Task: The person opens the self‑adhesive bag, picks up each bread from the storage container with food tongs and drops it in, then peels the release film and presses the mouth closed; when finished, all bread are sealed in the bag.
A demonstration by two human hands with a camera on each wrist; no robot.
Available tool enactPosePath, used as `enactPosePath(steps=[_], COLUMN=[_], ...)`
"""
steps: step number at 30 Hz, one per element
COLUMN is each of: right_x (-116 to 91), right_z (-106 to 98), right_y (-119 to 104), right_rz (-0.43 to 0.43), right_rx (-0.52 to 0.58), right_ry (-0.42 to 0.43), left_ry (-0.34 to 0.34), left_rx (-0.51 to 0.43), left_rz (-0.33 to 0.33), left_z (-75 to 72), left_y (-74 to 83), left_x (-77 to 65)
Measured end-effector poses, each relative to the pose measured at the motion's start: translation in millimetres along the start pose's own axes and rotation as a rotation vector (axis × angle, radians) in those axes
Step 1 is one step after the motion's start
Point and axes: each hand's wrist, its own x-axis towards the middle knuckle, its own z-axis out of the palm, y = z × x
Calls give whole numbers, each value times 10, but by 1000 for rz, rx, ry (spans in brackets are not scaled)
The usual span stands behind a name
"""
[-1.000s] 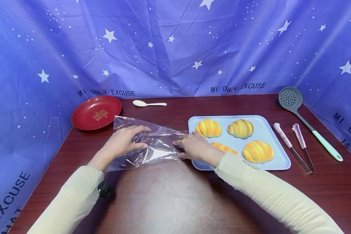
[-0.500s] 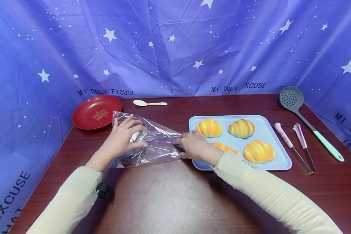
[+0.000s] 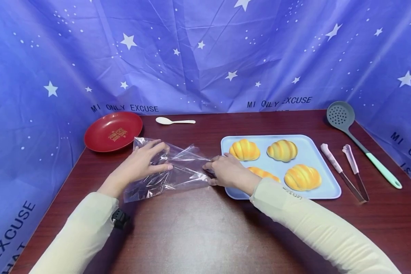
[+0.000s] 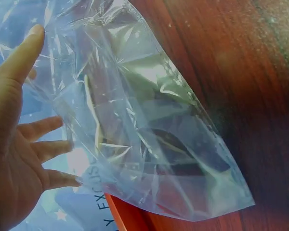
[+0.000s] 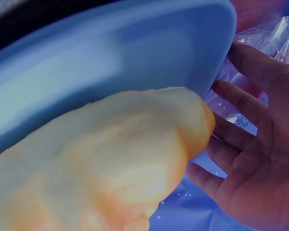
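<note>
Left hand (image 3: 140, 160): digits spread, set against the left part of a crumpled clear bag (image 3: 188, 171). Right hand (image 3: 227, 171): at the bag's right end; whether it pinches the film cannot be told. The bag lies on the dark red table (image 3: 198, 236), left of a light blue tray (image 3: 270, 163) bearing four bread rolls (image 3: 303, 177), the near-left one partly hidden. Right of the tray: tongs (image 3: 336, 163); farther right, a skimmer (image 3: 340, 115). Far left: red plate (image 3: 104, 129), then a white spoon (image 3: 164, 121).
</note>
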Motion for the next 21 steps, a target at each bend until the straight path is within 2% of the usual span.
enactPosePath(steps=[6,11,15,21], right_x=[3,-6,-6,16], right_z=[12,7,10,4], right_y=[-3,-4,-3,1], right_rz=[-2,-25,-26,-17], right_rx=[-14,-38,-32,4], right_ry=[7,30,34,29], left_ry=[22,89,113,94], left_rx=[140,216,213,155], left_rz=[37,122,154,112], left_z=[37,55,61,64], left_y=[-7,-3,20,37], left_x=[10,8,8,-9])
